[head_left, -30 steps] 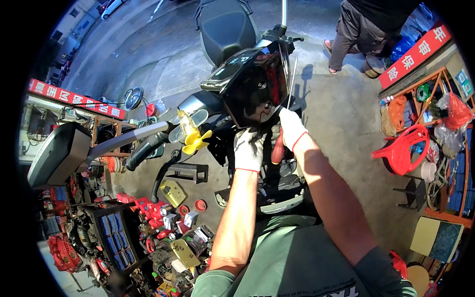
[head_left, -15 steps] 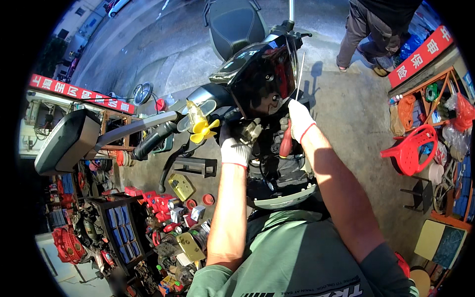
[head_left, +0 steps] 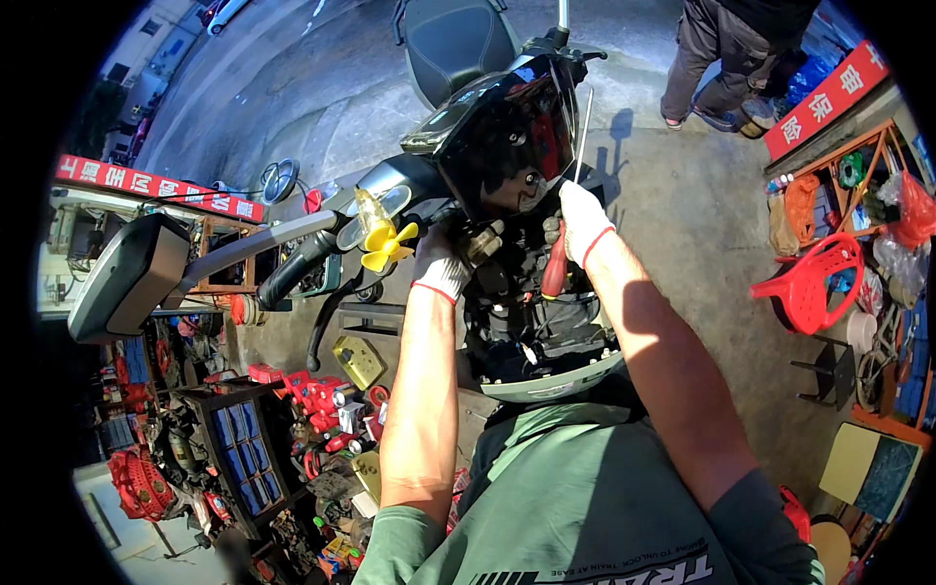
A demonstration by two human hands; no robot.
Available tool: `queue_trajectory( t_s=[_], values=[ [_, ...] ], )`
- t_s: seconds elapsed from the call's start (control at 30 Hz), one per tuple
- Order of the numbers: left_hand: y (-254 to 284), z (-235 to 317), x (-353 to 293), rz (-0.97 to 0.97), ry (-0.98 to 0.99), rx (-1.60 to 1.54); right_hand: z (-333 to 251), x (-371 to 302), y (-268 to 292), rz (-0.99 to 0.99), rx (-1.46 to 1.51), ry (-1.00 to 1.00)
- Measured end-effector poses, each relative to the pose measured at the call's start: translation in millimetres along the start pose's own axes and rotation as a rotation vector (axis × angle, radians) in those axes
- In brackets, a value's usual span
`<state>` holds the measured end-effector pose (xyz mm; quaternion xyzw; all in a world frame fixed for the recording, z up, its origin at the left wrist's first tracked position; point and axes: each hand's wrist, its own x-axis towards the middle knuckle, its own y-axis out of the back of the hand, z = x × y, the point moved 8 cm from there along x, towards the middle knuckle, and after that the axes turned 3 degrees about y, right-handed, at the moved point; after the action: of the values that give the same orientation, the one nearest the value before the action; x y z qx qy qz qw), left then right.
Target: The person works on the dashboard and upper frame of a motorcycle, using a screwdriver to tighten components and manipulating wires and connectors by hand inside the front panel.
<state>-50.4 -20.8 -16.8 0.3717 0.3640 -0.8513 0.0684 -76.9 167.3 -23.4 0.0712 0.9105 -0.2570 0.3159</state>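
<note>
A scooter stands in front of me with its glossy black front panel [head_left: 502,161] over exposed dark parts [head_left: 536,312]. My right hand [head_left: 583,222], in a white work glove with a red cuff, is closed round a screwdriver [head_left: 554,273]. Its red handle sticks out below the fingers and its long shaft points up past the panel's right side; the fingertips are at the panel's lower right edge. My left hand [head_left: 450,261], gloved alike with a grey-coated palm, has its fingers curled at the panel's lower left edge. What those fingers grip is hidden.
The handlebar's mirror [head_left: 136,278] and a yellow toy propeller [head_left: 388,248] stand at the left. Below them are tools, boxes and a drawer rack [head_left: 239,453]. A red plastic chair [head_left: 814,288] is at the right, and another person [head_left: 726,63] stands beyond it.
My left hand has shifted slightly up and left, closer against the panel's lower edge. The right hand keeps its hold on the screwdriver. The whole view has moved a little.
</note>
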Motion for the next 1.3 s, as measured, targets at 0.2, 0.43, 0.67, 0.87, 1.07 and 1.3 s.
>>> queue_trajectory(
  t_s=[0.2,0.43,0.67,0.87,1.07,1.3],
  values=[
    [1.8,-0.7,-29.8,-0.104,-0.280,0.053,0.9,1.2,10.1,0.100,0.016,-0.018],
    [16.4,3.2,-19.8,0.187,-0.485,0.162,1.1,10.1,9.9,0.047,0.047,0.008],
    [23.5,-16.2,-14.0,0.030,-0.416,-0.130,1.7,-9.9,1.2,0.053,0.058,0.001],
    [-9.7,-39.1,-0.9,-0.087,-0.290,-0.366,3.8,-26.1,21.8,0.077,0.159,-0.047],
    [-14.9,-39.6,3.3,-0.047,-0.304,-0.212,1.4,-76.3,44.7,-0.154,0.493,-0.178],
    [-8.9,-29.3,4.4,-0.041,-0.291,-0.075,-17.0,-153.8,149.2,-0.258,0.799,0.029]
  ],
)
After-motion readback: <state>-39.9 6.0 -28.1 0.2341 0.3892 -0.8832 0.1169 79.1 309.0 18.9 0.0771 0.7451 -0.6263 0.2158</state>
